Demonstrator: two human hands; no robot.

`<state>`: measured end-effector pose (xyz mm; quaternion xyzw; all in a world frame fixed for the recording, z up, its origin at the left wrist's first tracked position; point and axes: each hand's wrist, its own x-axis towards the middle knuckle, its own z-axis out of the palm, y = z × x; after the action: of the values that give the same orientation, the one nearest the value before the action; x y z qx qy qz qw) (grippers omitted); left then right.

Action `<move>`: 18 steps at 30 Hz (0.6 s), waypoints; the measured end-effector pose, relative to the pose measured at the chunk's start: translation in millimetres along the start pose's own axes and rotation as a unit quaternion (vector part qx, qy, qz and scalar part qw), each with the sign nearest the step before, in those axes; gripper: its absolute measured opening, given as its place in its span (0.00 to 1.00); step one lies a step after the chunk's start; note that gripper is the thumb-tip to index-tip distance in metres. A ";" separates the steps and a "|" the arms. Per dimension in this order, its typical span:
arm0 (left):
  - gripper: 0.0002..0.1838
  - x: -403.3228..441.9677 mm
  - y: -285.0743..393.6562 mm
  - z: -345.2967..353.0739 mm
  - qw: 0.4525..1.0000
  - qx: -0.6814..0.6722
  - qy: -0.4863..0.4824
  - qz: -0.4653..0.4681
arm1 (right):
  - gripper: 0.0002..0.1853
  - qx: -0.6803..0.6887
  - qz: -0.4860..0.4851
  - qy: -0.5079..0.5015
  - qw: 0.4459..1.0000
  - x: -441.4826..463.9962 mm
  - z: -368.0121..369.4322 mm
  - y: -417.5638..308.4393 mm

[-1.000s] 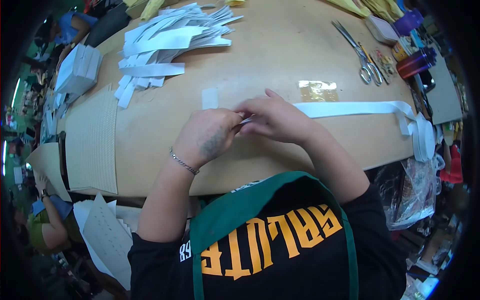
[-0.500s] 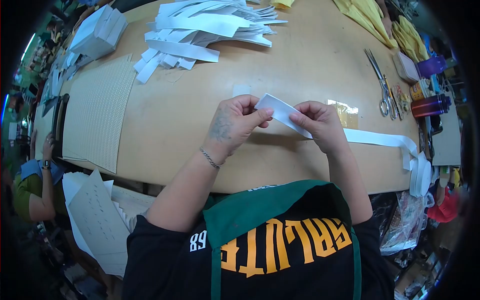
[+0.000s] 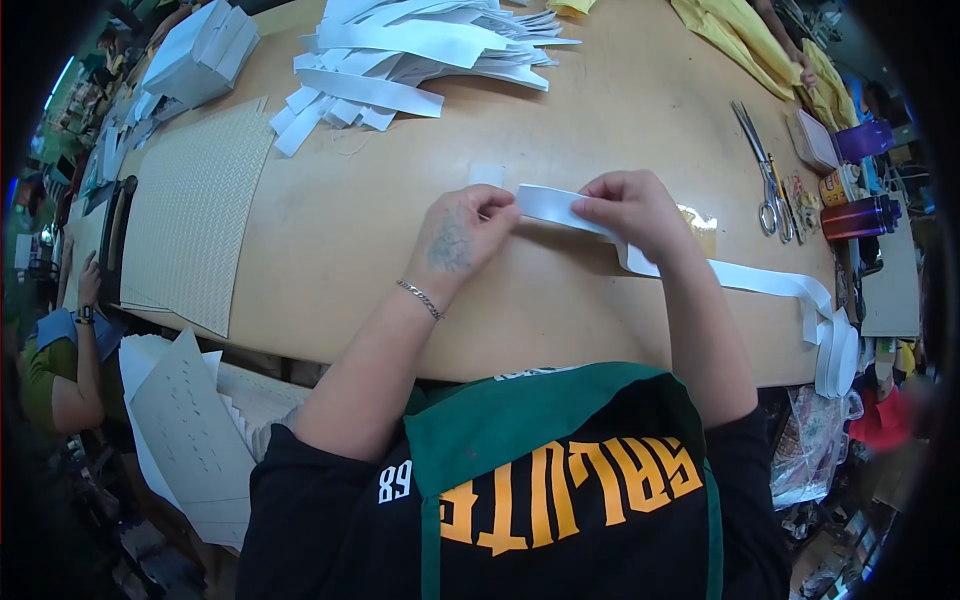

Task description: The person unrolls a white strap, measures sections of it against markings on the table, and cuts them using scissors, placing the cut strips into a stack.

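Observation:
A long white band stretches level between my hands, above the table. My left hand is closed in a pinch at the band's free left end. Further right, my right hand grips the same band between thumb and fingers. Past that hand the band bends down in a loop, then runs along the table to a white roll at the right edge. A small white piece lies flat just beyond my left fingertips. Partly behind my right wrist is a shiny tan packet.
A heap of white strips lies at the back. Scissors and a purple tumbler are at the right. A patterned sheet covers the left side, near a white box. Another person's hand touches yellow cloth at the far right.
My right hand has moved slightly up and turned, drawing the band level where it had sloped down to the right. A loop now hangs below it. My left hand has shifted slightly left.

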<state>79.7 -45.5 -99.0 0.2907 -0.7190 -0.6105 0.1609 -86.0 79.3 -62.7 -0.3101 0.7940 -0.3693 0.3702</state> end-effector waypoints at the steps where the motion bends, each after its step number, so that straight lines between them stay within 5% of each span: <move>1: 0.07 1.2 -14.2 -4.9 0.989 0.103 0.064 0.085 | 0.09 -0.036 0.042 -0.021 0.998 8.4 -4.7 -8.0; 2: 0.07 3.3 -24.5 -9.7 0.956 0.203 0.127 0.169 | 0.09 -0.036 0.040 -0.030 0.998 20.1 -7.0 -4.6; 8: 0.07 -7.2 -30.6 -14.0 0.885 0.341 0.115 0.295 | 0.07 -0.040 0.078 -0.047 0.995 45.2 1.9 0.4; 18: 0.12 -5.0 -28.3 5.6 0.834 0.453 0.124 0.290 | 0.08 -0.102 0.061 -0.017 0.993 48.3 10.8 0.2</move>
<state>86.7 -40.4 -127.0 0.1820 -0.9405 -0.1006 0.2688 -103.0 38.5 -85.1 -0.3036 0.8383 -0.2581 0.3720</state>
